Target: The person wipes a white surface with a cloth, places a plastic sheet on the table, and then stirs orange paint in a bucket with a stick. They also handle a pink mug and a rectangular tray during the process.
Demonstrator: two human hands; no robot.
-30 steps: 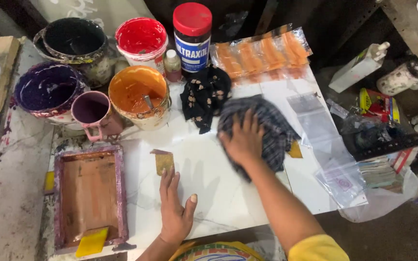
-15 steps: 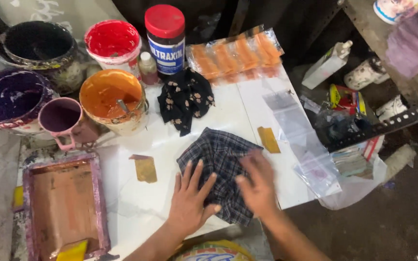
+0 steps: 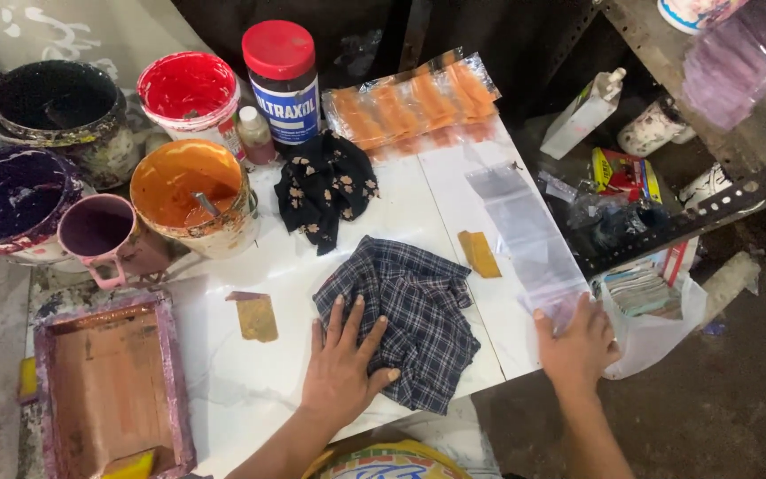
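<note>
A crumpled dark plaid cloth [image 3: 405, 310] lies near the front of the white table [image 3: 223, 372]. My left hand [image 3: 340, 364] rests flat on its left side, fingers spread. At the table's right front corner my right hand [image 3: 576, 344] lies on the near end of a clear plastic sleeve [image 3: 525, 232], fingers spread on it. A small tan card [image 3: 479, 254] lies between cloth and sleeve; another tan card [image 3: 256, 315] lies left of my left hand.
A black floral cloth [image 3: 325, 186] lies behind the plaid one. Paint pots stand at back left: orange [image 3: 190, 197], red [image 3: 188, 93], purple [image 3: 6, 200], black [image 3: 50, 102], plus a purple mug [image 3: 99, 235] and a red-lidded jar [image 3: 284, 80]. A framed screen [image 3: 110, 383] lies at left. Orange packets [image 3: 414, 102] lie at back.
The plaid cloth was dragged toward the table's front. My left hand moved onto it, and my right hand left it and went right to the plastic sleeve.
</note>
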